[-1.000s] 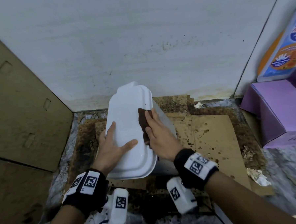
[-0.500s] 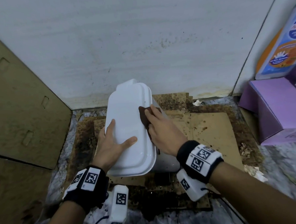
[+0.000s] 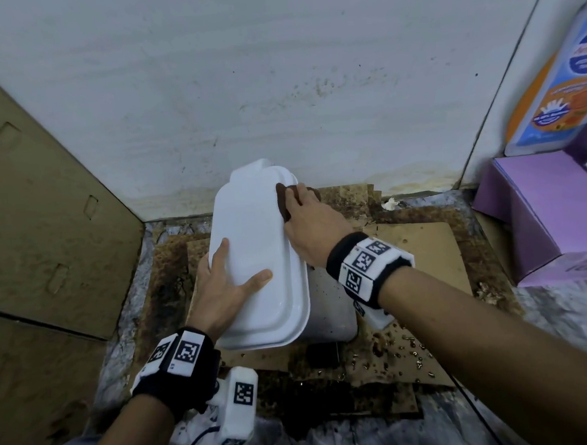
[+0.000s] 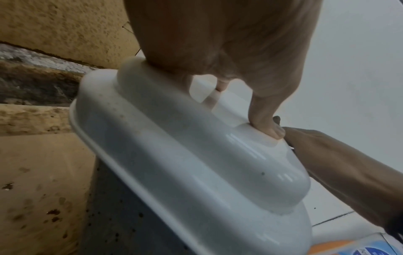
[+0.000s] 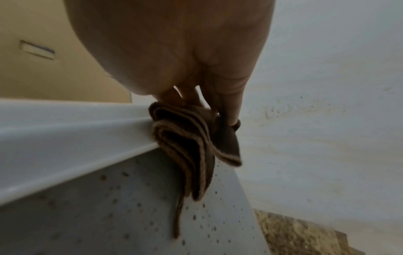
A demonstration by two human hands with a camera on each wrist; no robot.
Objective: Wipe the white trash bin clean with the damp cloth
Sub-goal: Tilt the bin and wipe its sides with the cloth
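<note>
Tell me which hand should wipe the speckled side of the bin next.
Right. The right hand already holds the brown cloth at the lid's right edge, just above the speckled side. The left hand lies flat, steadying the lid.

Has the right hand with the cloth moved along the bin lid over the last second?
Yes. The right hand has slid the cloth along the lid's right edge, away from the person, toward the wall and the lid's far corner.

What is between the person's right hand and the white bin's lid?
A folded brown cloth, pressed by the right hand against the lid edge; the right wrist view shows it best.
</note>
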